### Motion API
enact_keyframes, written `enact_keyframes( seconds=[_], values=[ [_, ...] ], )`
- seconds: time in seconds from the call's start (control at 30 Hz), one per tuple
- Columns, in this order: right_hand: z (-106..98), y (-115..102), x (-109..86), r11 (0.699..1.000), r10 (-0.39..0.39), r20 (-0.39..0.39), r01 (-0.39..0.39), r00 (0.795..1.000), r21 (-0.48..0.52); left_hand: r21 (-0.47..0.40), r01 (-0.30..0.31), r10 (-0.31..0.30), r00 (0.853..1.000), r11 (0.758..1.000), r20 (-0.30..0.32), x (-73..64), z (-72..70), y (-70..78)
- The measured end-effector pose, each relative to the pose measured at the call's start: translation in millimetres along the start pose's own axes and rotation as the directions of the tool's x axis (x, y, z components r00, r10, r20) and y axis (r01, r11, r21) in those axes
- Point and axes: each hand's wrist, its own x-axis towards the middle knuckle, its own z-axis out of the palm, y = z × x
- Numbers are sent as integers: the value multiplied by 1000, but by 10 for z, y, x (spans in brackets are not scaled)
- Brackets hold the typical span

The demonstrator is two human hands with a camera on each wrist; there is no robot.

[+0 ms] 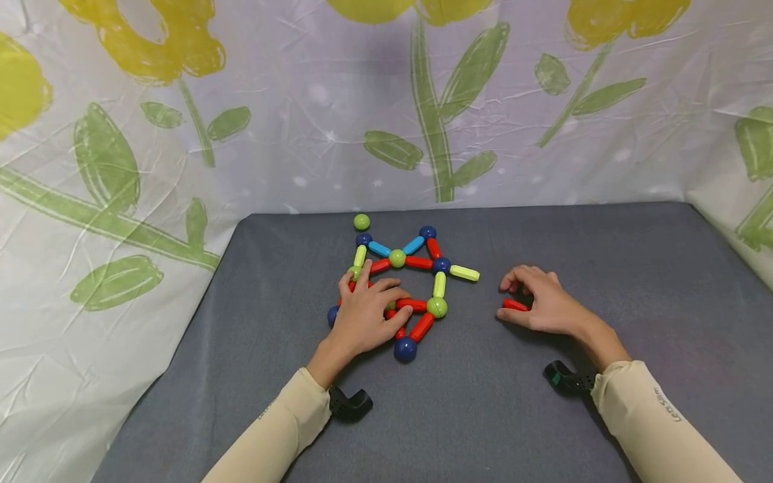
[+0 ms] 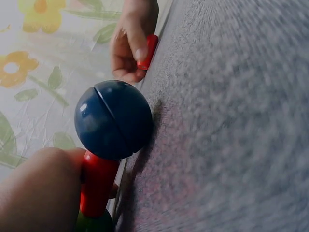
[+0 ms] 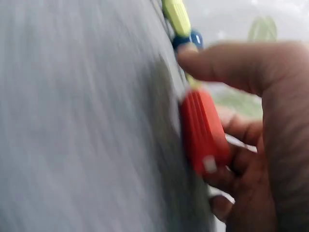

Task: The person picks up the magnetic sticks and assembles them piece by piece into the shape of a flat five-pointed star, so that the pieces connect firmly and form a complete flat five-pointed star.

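A structure of magnetic rods (image 1: 419, 262) and balls lies on the table, its rods red, blue and yellow-green. My left hand (image 1: 371, 312) rests over its left side with fingers spread, hiding some pieces. The thumb touches near a red rod (image 1: 412, 305). In the left wrist view, a dark blue ball (image 2: 114, 120) joined to a red rod (image 2: 99, 183) is close to that hand. To the right of the structure, my right hand (image 1: 546, 302) holds a loose red magnetic rod (image 1: 515, 304) by its curled fingers, low over the table; the right wrist view shows this rod (image 3: 203, 130) closely.
One loose green ball (image 1: 362, 222) lies near the table's back edge, behind the structure. A yellow-green rod (image 1: 465, 273) sticks out from the structure towards the right hand. The grey table (image 1: 459, 416) meets a flower-patterned cloth (image 1: 290, 154) at the back.
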Motion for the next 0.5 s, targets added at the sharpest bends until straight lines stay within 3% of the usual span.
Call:
enact_keyframes(
  seconds=[0.1, 0.27, 0.5],
  values=[
    [-73, 73, -22, 999, -28, 20, 27, 999, 36, 4, 2, -2, 1000, 1000, 4, 1, -2, 3],
    [-20, 136, -27, 991, -101, -72, 107, 992, 82, 5, 7, -7, 1000, 1000, 13, -1, -13, 13],
    [127, 94, 4, 989, -144, -182, 146, 973, -5, 5, 1, -1, 1000, 1000, 4, -8, -9, 0]
  ],
)
